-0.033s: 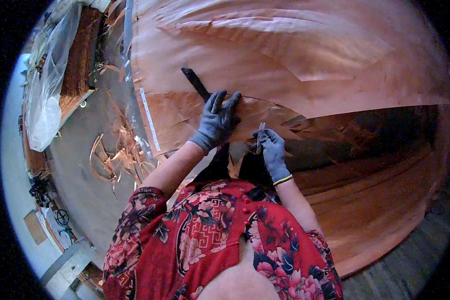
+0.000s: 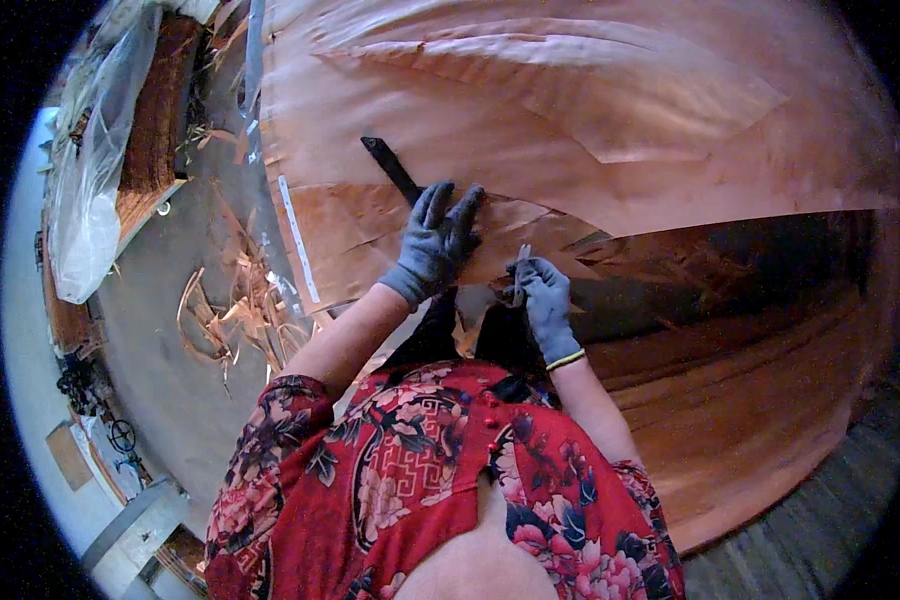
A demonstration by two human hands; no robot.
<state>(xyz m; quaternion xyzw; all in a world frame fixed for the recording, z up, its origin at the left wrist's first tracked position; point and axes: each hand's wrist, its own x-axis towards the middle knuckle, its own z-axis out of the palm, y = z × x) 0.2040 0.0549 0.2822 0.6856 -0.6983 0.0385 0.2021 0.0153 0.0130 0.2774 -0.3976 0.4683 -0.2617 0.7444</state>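
Observation:
My left hand (image 2: 433, 245), in a grey glove, lies with its fingers stretched out on a thin orange-brown wood veneer sheet (image 2: 350, 215). A dark flat bar (image 2: 390, 168) juts out from beneath its fingertips toward the upper left; the rest of the bar is hidden by the hand. To the right and a little nearer, my right hand (image 2: 545, 303), gloved in grey with a yellow-edged cuff, is closed round a slim pale knife-like tool (image 2: 522, 262). Its narrow end points away from me, beside the veneer's torn near edge. The grip hides its lower part.
Large veneer sheets (image 2: 530, 90) spread across the far side, with a dark gap before a stack of brown sheets (image 2: 730, 410) at right. Curled veneer scraps (image 2: 255, 305) litter the floor at left. Clear plastic film (image 2: 100, 190) hangs over another stack (image 2: 160, 110). A white strip (image 2: 299, 240) lies along the left edge.

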